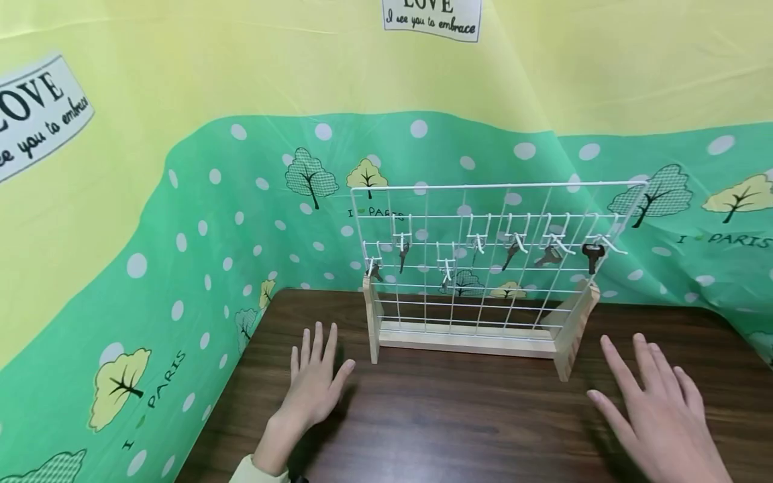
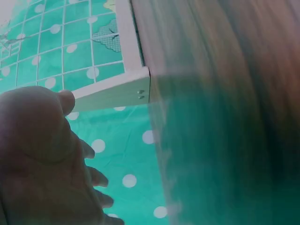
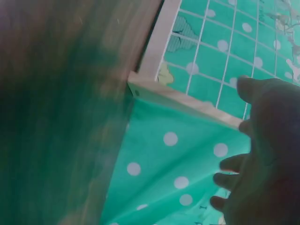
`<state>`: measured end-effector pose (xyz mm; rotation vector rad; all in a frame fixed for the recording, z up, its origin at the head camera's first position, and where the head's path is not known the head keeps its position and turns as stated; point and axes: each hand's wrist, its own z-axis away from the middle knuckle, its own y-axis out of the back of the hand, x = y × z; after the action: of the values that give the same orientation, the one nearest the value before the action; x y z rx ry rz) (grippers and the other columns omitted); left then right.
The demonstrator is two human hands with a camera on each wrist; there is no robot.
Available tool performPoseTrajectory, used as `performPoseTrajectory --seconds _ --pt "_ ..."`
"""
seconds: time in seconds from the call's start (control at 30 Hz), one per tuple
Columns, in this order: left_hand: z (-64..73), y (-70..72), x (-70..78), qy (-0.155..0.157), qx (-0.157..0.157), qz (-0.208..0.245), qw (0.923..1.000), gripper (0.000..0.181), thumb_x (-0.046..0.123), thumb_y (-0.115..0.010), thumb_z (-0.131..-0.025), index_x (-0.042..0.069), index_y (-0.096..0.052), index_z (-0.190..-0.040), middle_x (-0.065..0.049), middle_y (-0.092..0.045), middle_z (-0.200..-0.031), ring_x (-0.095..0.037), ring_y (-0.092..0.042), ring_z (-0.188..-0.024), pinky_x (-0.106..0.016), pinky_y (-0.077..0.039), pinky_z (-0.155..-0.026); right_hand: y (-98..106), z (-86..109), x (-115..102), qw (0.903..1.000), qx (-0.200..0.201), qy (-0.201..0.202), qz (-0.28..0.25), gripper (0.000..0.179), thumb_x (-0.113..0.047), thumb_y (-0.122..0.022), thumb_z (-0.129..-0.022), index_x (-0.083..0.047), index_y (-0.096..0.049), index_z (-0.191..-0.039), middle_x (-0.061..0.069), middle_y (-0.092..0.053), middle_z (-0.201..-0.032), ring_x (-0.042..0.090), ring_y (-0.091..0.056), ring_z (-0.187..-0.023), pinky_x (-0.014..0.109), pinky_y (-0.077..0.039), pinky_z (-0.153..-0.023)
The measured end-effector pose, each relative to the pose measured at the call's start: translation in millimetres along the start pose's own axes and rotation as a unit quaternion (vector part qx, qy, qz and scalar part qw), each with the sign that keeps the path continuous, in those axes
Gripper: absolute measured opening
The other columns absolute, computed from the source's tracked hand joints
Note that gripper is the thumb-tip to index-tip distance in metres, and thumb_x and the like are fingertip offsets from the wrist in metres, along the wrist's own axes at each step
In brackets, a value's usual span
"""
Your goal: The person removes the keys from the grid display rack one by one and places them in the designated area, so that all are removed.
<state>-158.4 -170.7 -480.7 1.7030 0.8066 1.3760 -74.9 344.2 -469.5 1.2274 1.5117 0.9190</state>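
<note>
A white wire grid rack (image 1: 465,288) stands upright on the table, with wooden side legs and a wooden base bar (image 1: 468,339). Several white hooks hang on its wires, and dark keys dangle from some of them, such as a black-headed key (image 1: 593,256) at the far right and a brown key (image 1: 404,256) toward the left. My left hand (image 1: 315,392) is left of the rack, fingers spread, holding nothing. On the other side, my right hand (image 1: 661,409) has its fingers spread too and holds nothing. Both wrist views show each hand apart from the nearest wooden leg.
Beneath everything is a dark wood-grain table (image 1: 447,416) with rounded back corners. A green and yellow printed cloth (image 1: 253,181) with dots and trees stands behind it and along its left side.
</note>
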Motion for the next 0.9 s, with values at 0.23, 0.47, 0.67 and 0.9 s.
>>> performPoseTrajectory --seconds 0.23,0.47,0.67,0.9 --pt "-1.8 -17.6 2.1 -0.026 0.009 0.099 0.9947 0.079 0.042 -0.052 -0.118 0.001 -0.018 -0.176 -0.036 -0.015 -0.178 -0.060 -0.006 -0.164 -0.082 -0.002 -0.128 -4.8 8.3 -25.2 0.9945 0.082 0.058 -0.028 0.092 -0.033 -0.074 -0.107 -0.017 -0.019 -0.179 0.031 -0.025 -0.176 0.057 -0.033 -0.150 0.078 -0.011 -0.128" --pt "-5.9 -23.3 12.6 -0.024 0.001 0.207 0.9779 0.076 0.039 -0.053 -0.118 -0.002 -0.022 -0.174 -0.032 -0.025 -0.177 -0.055 -0.020 -0.164 -0.082 -0.016 -0.127 -5.6 7.7 -47.6 0.9832 0.143 0.080 -0.080 0.076 -0.030 -0.070 -0.109 -0.014 -0.036 -0.174 0.031 -0.045 -0.163 0.057 -0.045 -0.136 0.078 -0.027 -0.117" --pt "-15.0 -35.0 6.6 -0.046 0.042 0.291 0.9548 0.060 0.030 -0.057 -0.117 -0.004 -0.039 -0.164 -0.033 -0.042 -0.165 -0.057 -0.042 -0.151 -0.076 -0.037 -0.120 -6.0 4.8 -63.2 0.9673 0.199 0.075 -0.138 0.063 -0.028 -0.069 -0.110 -0.009 -0.049 -0.167 0.032 -0.055 -0.152 0.056 -0.049 -0.132 0.077 -0.032 -0.113" --pt "-27.7 -72.4 -12.1 -0.052 0.097 0.348 0.9309 0.045 0.030 -0.065 -0.114 0.003 -0.052 -0.148 -0.021 -0.058 -0.149 -0.044 -0.061 -0.137 -0.039 -0.056 -0.112 -0.2 -5.9 -89.9 0.9504 0.228 0.082 -0.195 0.059 -0.021 -0.073 -0.106 -0.008 -0.056 -0.161 0.030 -0.059 -0.147 0.056 -0.053 -0.130 0.075 -0.035 -0.112"
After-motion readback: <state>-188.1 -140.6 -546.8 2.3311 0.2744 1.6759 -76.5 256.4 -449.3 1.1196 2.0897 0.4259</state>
